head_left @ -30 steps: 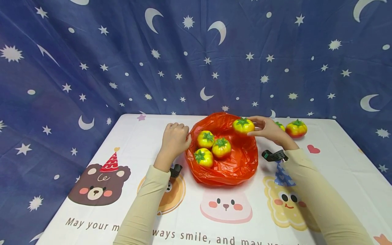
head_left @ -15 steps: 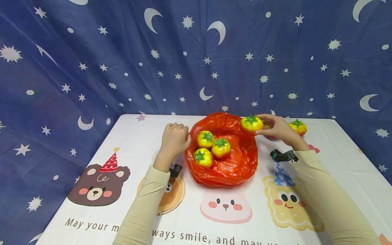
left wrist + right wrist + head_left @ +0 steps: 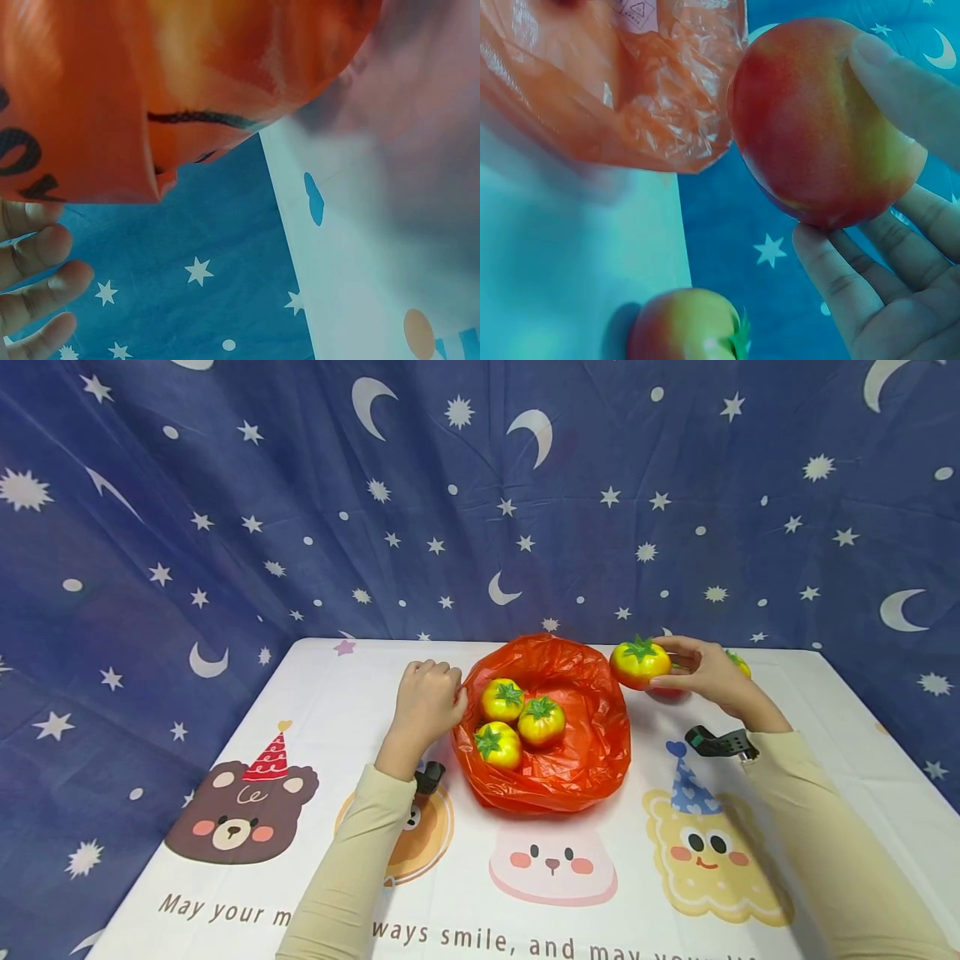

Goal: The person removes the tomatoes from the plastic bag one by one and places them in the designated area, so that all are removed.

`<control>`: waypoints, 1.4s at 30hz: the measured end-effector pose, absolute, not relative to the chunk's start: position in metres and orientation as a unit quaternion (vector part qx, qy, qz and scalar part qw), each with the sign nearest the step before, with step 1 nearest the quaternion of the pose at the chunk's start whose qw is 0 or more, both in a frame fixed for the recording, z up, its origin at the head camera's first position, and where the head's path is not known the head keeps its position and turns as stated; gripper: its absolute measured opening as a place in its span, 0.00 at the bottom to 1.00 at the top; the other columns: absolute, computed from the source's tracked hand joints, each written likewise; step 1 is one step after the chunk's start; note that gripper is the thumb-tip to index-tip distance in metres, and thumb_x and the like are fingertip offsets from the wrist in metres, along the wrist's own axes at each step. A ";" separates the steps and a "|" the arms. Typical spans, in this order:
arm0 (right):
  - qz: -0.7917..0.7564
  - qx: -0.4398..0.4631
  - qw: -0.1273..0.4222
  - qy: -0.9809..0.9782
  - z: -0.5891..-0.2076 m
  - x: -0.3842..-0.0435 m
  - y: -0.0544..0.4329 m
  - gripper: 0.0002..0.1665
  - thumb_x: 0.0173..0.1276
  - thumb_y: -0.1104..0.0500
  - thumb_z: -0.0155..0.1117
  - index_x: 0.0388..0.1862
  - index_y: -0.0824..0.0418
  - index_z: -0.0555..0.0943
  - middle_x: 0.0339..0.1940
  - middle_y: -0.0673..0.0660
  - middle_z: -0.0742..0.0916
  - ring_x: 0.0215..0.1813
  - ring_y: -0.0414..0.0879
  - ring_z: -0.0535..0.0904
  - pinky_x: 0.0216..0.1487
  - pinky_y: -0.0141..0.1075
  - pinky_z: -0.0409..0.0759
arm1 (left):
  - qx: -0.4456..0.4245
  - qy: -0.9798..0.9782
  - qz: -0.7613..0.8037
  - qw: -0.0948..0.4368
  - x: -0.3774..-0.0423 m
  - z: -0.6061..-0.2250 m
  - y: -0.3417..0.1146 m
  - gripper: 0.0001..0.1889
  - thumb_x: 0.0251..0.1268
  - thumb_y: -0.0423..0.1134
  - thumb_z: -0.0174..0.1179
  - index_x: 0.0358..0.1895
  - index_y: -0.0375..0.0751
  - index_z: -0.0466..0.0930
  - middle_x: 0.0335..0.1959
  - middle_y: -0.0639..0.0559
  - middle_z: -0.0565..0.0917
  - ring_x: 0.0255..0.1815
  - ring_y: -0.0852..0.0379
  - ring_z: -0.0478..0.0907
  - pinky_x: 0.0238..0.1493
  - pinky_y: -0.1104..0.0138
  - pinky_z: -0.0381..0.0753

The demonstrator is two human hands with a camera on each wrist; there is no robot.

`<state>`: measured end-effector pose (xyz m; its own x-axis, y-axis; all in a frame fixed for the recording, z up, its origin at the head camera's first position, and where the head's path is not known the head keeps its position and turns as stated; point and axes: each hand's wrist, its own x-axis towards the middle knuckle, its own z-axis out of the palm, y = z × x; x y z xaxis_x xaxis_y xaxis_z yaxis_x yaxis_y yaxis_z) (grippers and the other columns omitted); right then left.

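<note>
The right hand point(image 3: 708, 675) is pinching a tomato point(image 3: 639, 670) between thumb and fingertips, with the palm standing clear of it. That tomato is hanging just outside the bag's right rim, near the tabletop's far edge; whether it is touching the plastic, I cannot tell. One loose tomato point(image 3: 670, 693) is showing partly beneath the right hand, and a second point(image 3: 741, 664) is peeping out past it, toward the tabletop's far right corner.

The left hand point(image 3: 430, 697) is curling at the opposite rim and seemingly gripping the bag point(image 3: 581, 768), its thumb hiding from the left wrist view. The bag is sitting open near the middle of the far edge of the tabletop point(image 3: 855, 718), with three tomatoes point(image 3: 502, 700) clustering in its left half.

The smooth, round skin is giving a fingertip pinch little purchase, so the tomato could slip and roll over the far edge. A low pass could be knocking the loose ones away. The bag's right rim is standing without a hand on it, so a brush could fold it inward; a left tug could shift the cluster.
</note>
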<state>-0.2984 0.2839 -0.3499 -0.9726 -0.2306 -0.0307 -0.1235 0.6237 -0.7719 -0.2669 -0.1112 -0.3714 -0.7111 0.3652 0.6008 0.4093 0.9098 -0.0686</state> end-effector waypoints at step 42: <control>-0.400 -0.062 0.018 0.914 -0.342 -0.269 0.344 0.41 0.61 0.50 0.66 0.69 0.62 0.62 0.46 0.27 0.72 0.44 0.16 0.67 0.41 0.14 0.73 | -0.208 -0.924 -0.035 0.319 -0.266 -0.371 -0.111 0.10 0.52 0.37 0.60 0.18 0.40 0.76 0.16 0.48 0.78 0.25 0.48 0.76 0.37 0.57 0.74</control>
<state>-0.2689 0.3436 -0.3420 -0.9918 -0.1267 0.0166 -0.0982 0.6721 -0.7339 -0.2661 -0.1110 -0.3714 -0.7100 0.3629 0.6035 0.4070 0.9108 -0.0689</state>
